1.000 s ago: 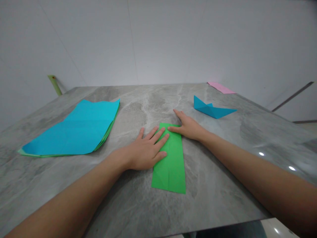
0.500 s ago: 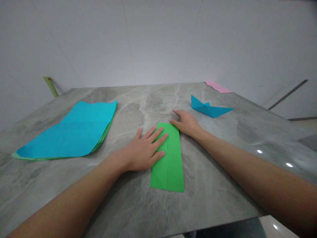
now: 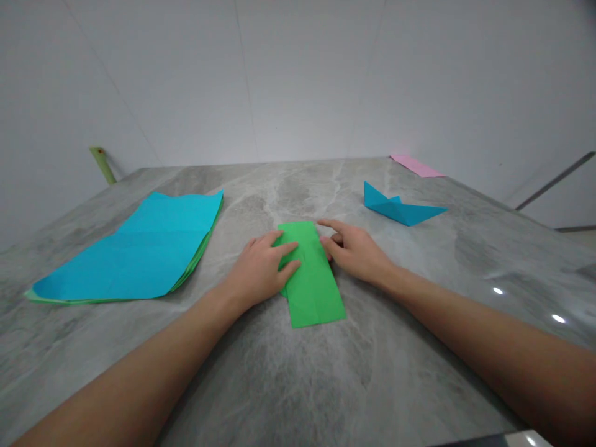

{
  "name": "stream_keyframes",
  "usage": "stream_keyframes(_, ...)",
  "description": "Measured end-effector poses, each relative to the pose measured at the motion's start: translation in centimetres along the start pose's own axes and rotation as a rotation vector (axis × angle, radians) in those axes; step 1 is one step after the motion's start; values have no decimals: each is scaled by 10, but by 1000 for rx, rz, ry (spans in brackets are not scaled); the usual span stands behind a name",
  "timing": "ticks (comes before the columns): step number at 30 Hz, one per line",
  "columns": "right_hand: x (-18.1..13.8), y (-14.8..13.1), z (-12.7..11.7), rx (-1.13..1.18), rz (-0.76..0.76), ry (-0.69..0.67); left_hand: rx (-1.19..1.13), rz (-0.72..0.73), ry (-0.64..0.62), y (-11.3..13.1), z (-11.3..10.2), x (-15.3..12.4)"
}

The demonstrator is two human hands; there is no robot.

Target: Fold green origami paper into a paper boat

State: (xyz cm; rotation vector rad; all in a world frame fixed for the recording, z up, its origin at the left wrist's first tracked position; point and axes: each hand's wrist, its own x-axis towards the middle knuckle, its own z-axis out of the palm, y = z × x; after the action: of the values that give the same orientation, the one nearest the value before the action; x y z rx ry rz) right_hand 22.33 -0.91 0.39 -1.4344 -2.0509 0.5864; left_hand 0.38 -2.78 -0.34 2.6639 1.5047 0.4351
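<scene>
The left hand (image 3: 258,270) lies on a folded green paper strip (image 3: 313,288), the right hand (image 3: 354,249) at its right edge.

Bright green folded paper (image 3: 311,282); turquoise sheets (image 3: 135,251); grey-veined marble tabletop (image 3: 298,385); pink paper (image 3: 415,166).

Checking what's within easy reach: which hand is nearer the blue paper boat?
Right. The right hand rests in front of the blue paper boat, to its left; the left hand is farther, beyond the green folded paper.

Folded paper (image 3: 310,279) centre, paper stack (image 3: 121,251) left, boat (image 3: 395,209) right
</scene>
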Motion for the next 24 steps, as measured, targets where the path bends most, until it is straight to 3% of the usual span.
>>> stream_keyframes(5,0,5,3,179,-143,-52,-97,49,44,0,-3,3)
stream_keyframes(11,0,9,1,0,-531,-117,-118,18,81,1,-5,4)
stream_keyframes(16,2,13,-2,-114,-529,53,-198,46,146,2,-6,5)
stream_keyframes(24,2,5,-11,-43,-497,381,-430,184,327,-1,-13,1)
